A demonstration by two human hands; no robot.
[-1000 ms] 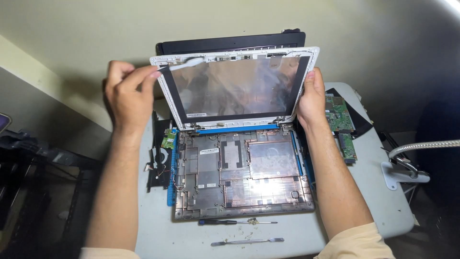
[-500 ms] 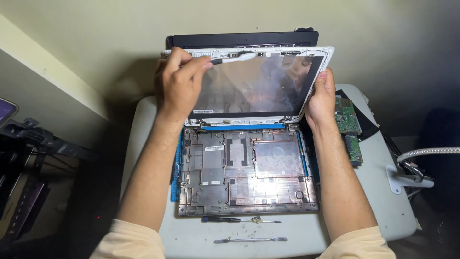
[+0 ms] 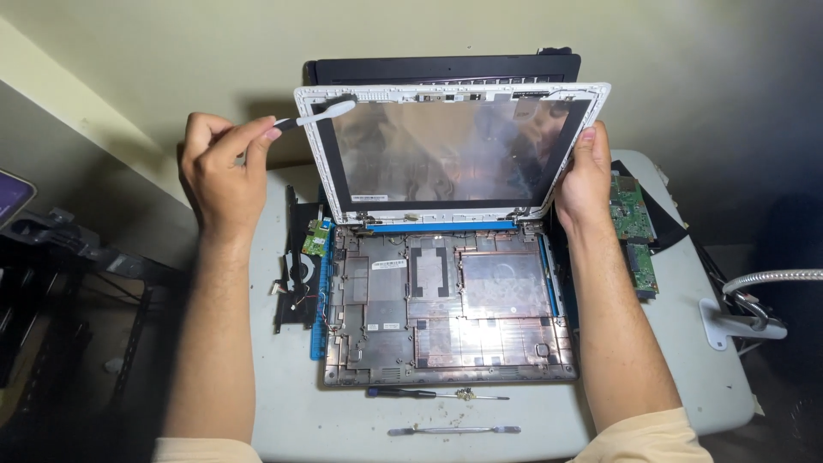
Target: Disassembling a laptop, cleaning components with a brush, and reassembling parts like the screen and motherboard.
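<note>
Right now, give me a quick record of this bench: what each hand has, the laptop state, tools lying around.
left hand: pinches a white strip at the lid's top left corner
right hand: grips the lid's right edge
lid: upright, white frame, bare panel
base: open, insides exposed
front of base: screwdriver, metal pry tool
right of base: green board
left of base: fan

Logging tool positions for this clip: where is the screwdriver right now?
In the head view, the screwdriver lies on the white table, just in front of the opened laptop base and behind a flat metal pry tool, untouched by either hand.
</note>
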